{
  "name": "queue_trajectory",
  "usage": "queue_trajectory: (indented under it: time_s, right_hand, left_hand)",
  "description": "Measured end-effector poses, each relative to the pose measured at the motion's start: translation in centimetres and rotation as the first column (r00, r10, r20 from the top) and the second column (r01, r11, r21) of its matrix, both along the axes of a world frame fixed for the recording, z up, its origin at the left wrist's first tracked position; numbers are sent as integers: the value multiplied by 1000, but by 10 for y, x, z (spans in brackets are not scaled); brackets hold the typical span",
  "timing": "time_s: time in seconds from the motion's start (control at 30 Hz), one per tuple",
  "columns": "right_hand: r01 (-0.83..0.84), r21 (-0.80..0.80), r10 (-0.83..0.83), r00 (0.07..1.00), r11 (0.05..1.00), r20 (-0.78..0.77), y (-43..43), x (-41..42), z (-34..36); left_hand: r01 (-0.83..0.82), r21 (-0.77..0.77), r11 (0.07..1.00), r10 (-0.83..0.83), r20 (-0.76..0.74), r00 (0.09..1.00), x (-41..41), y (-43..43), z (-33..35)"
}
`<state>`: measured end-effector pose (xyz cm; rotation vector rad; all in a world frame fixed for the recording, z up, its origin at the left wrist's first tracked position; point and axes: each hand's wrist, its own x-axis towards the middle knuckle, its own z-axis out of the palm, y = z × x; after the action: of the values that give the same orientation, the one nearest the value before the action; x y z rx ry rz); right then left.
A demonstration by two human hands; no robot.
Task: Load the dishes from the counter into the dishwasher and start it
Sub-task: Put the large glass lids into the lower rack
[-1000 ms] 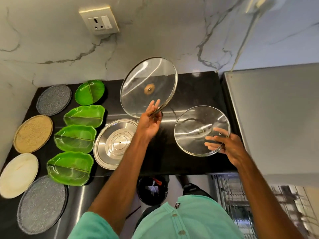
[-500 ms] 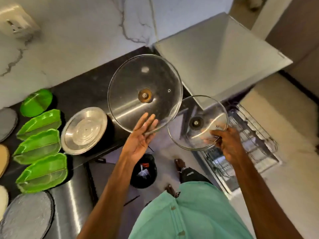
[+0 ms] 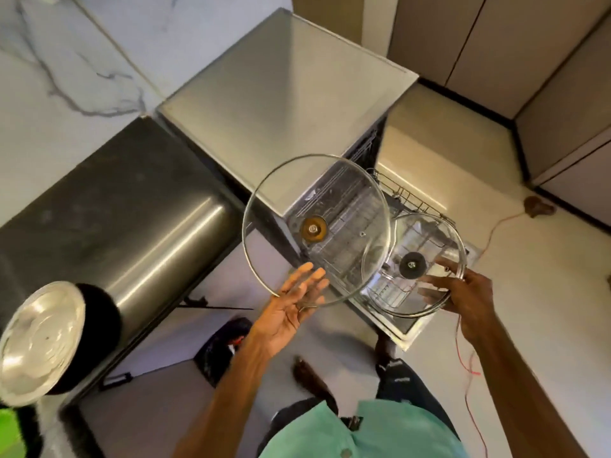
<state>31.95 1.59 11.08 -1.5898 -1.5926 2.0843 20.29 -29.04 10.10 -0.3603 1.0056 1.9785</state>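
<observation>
My left hand (image 3: 291, 304) grips the lower rim of a large glass lid (image 3: 344, 206) with a brown knob, held tilted above the open dishwasher (image 3: 281, 94). In my right hand (image 3: 463, 292) is a smaller glass lid (image 3: 426, 233) with a black knob, its rim pinched at the right side. Both lids hover over the pulled-out wire rack (image 3: 406, 196). A steel lid (image 3: 39, 338) lies on the black counter (image 3: 115, 200) at the lower left.
A green dish (image 3: 10, 434) peeks in at the bottom left corner. A red wire (image 3: 469, 358) trails across the pale floor on the right. A dark bin (image 3: 221, 345) stands on the floor below the counter. Cabinet doors line the upper right.
I have turned right from the counter toward the dishwasher, carrying both glass lids. They now hang over the open rack instead of beside the counter.
</observation>
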Motion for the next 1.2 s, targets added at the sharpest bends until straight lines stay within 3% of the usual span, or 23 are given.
queue_trajectory:
  time_s: [0.13,0.37,0.5,0.6,0.77,0.93,1.13,1.2]
  right_hand:
    - [30,32,-32,998,999,63,74,-13,-38]
    - [-95,235,52,982,967,183,183,-44,-151]
    - [-344,463,152,903,817,402,229,-62,-252]
    - [-469,532,222,858,705,462,253,-80,-321]
    - [-617,526,405,784,585,470,269,-109,-396]
    - [-699,544,512,713,464,479,257,-148,-423]
    - [-734,478,525,680,483,512,254,-171,-427]
    - [-761,478,540,649,439,537,253,-171,-427]
  left_hand:
    - [30,-21,999,-28,95,995,-5,76,-42]
    - [41,-130,991,-23,135,991,-37,188,-151]
    - [20,-276,961,7,93,996,-64,225,-232]
    - [25,-377,926,-15,30,999,-86,246,-286]
    - [-11,-407,913,21,20,1000,-104,266,-344]
    - [-46,-387,921,65,35,997,-110,264,-364]
    - [-54,-374,926,83,62,995,-120,249,-367]
    - [-55,-370,927,86,66,994,-123,246,-369]
